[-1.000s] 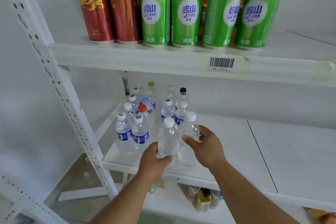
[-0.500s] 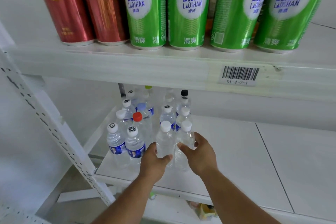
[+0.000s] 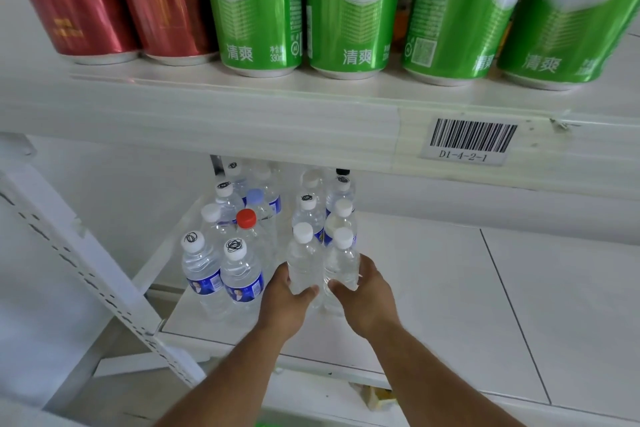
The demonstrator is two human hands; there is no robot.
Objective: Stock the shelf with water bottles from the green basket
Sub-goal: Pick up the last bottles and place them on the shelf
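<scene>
bottles (image 3: 304, 263) pushed deeper — hands (image 3: 284, 302) gripping them.

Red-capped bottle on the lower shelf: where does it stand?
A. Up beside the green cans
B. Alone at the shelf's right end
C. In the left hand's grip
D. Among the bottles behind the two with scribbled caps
D: the red-capped bottle stands behind the two scribble-capped bottles, left of both hands.

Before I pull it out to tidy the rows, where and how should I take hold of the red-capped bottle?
Probably pinch the red-capped bottle by its cap and neck, coming straight down from above. It stands upright, hemmed in by other bottles, so only its top is free.
</scene>
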